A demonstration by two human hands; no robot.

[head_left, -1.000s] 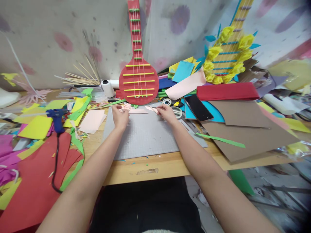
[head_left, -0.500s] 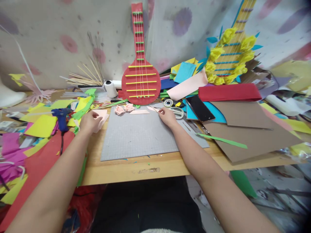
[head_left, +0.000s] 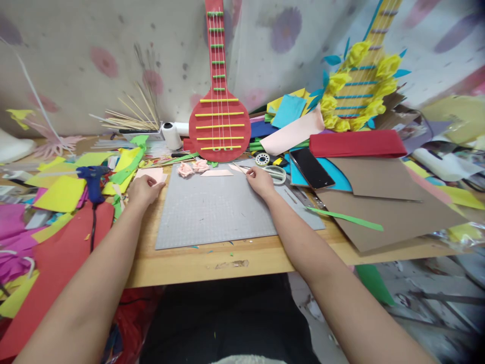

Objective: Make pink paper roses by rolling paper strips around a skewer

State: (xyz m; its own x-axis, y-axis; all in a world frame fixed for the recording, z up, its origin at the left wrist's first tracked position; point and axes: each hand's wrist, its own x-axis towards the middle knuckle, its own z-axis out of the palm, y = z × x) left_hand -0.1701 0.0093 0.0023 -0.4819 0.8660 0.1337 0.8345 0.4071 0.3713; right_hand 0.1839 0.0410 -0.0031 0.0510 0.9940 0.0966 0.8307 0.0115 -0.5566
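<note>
My left hand rests on a pale pink paper sheet at the left edge of the grey cutting mat, its fingers closed on the sheet. My right hand sits at the mat's far right corner, pinching a thin stick or strip. Two small pink paper roses and a pink paper strip lie at the mat's far edge between my hands.
A red paper guitar leans on the wall behind the mat, a yellow-flowered one to the right. A blue glue gun, scissors, a phone, brown card and heaps of coloured paper crowd the wooden table.
My left hand left the pink roses at the mat's far edge and moved left onto the pink sheet. My right hand stayed almost still.
</note>
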